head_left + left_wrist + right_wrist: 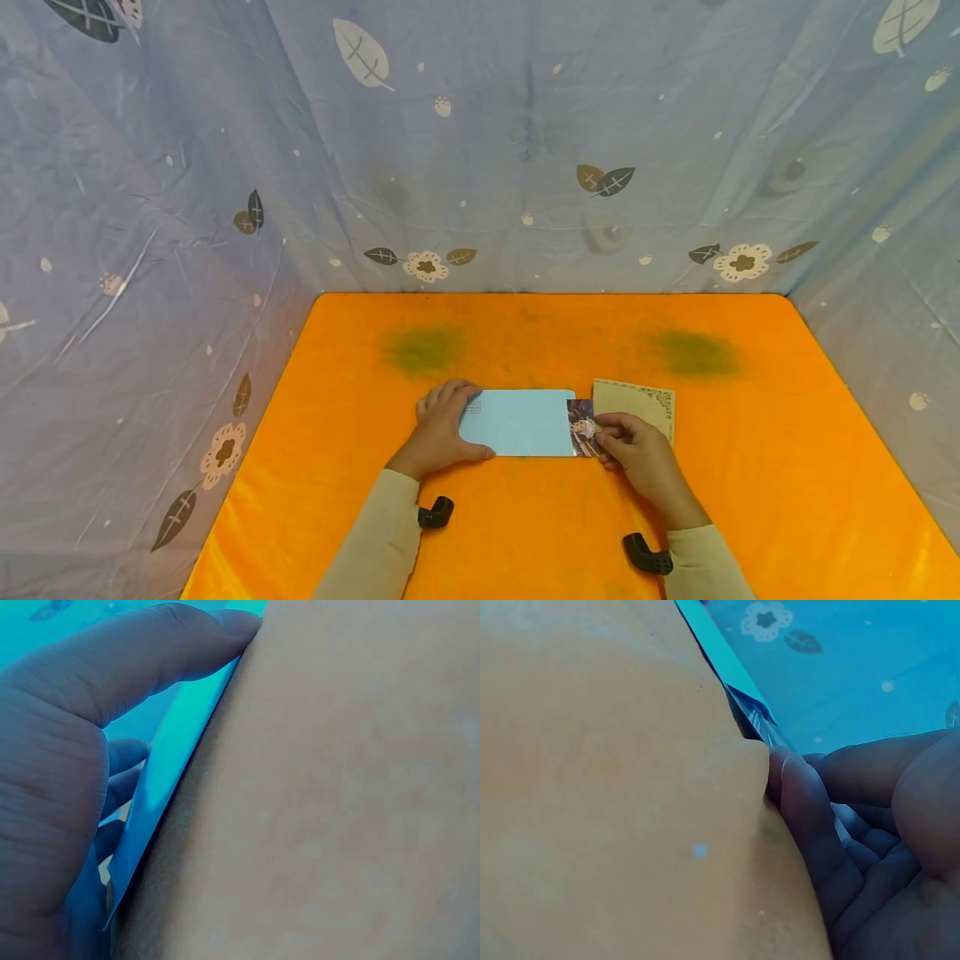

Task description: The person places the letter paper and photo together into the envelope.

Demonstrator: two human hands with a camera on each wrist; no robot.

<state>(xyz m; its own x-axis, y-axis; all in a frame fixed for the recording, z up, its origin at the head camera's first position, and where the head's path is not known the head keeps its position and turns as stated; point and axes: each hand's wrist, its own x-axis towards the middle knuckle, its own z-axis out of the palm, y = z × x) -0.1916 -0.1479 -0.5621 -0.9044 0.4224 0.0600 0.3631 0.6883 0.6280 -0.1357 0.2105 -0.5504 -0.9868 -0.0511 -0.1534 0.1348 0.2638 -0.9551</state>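
- One orange table (525, 517), filling the lower half of the frame.
- Light-blue envelope (525, 423), lower centre, long axis running left to right; the left hand (444, 429) grips its left end, thumb at the near edge, fingers at the far edge.
- Beige sheet (633, 398), right of centre, partly behind the right hand (637, 462).
- Picture card (582, 415), pinched by the nearer right hand, directly left of its fingertips, at the envelope's right end.

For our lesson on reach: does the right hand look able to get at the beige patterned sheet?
Probably yes: the right hand is partly over the beige sheet, whose top edge is uncovered, but the hand pinches the picture card and might need to let go first.
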